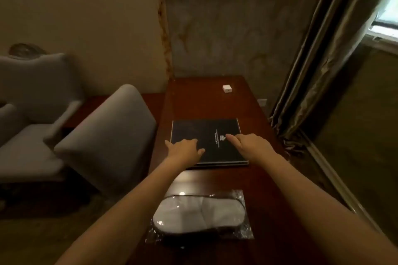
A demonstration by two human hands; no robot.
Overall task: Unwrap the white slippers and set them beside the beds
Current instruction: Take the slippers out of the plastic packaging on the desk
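Note:
A pair of white slippers [199,214] lies flat in a clear plastic wrapper [245,232] on the near part of a dark wooden desk [265,189]. Both my arms stretch out over the slippers. My left hand [185,149] rests with spread fingers on the left edge of a black folder [217,133] further back on the desk. My right hand [251,144] hovers over or touches the folder's right half, forefinger extended. Neither hand holds anything.
A small white box [227,88] sits at the desk's far end. A grey padded chair [109,137] stands against the desk's left side, with a grey armchair [32,101] further left. Heavy curtains [312,66] and a window [385,19] are on the right.

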